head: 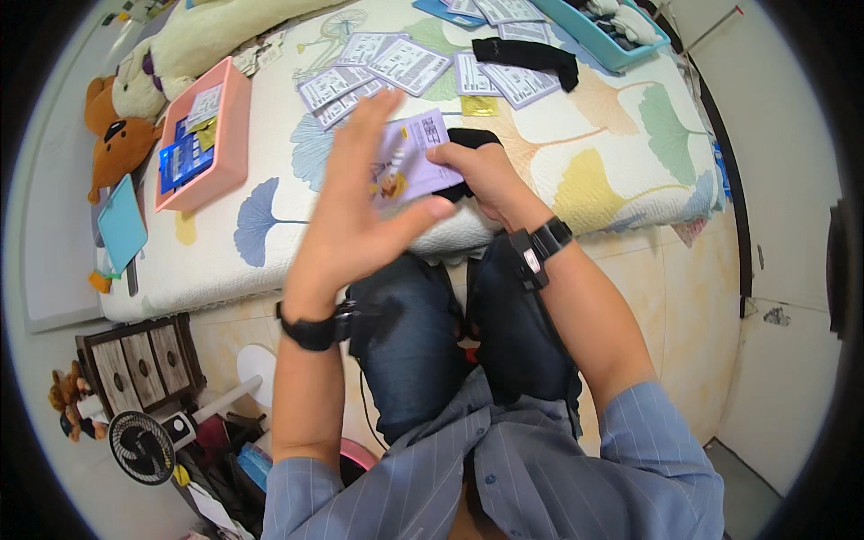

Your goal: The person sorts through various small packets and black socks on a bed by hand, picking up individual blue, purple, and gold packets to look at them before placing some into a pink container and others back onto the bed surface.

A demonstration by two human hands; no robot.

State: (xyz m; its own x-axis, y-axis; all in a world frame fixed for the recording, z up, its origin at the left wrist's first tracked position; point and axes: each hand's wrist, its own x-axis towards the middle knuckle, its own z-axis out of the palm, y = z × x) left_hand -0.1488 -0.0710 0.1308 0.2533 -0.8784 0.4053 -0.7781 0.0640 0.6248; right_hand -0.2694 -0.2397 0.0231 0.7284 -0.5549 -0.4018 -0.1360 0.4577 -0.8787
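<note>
My right hand (489,175) pinches the right edge of a light purple sachet (425,165) between thumb and fingers. The sachet bears writing and a picture. My left hand (358,202), slightly blurred, is raised in front of the sachet's left part and hides some of it. Its thumb and fingers are spread with nothing between them. Behind the sachet and the right hand, a black cloth (476,138) shows on the bed, mostly hidden. Farther up lie several purple-edged sachets (410,66), a small gold packet (479,105) and a black sock (526,59).
A pink bin (233,142) on the left holds blue and gold packets. At the far right, a turquoise bin (611,40) contains dark and white cloth items. Plush toys (125,142) lie along the bed's left side. A fan (142,445) stands at lower left near small drawers (143,364).
</note>
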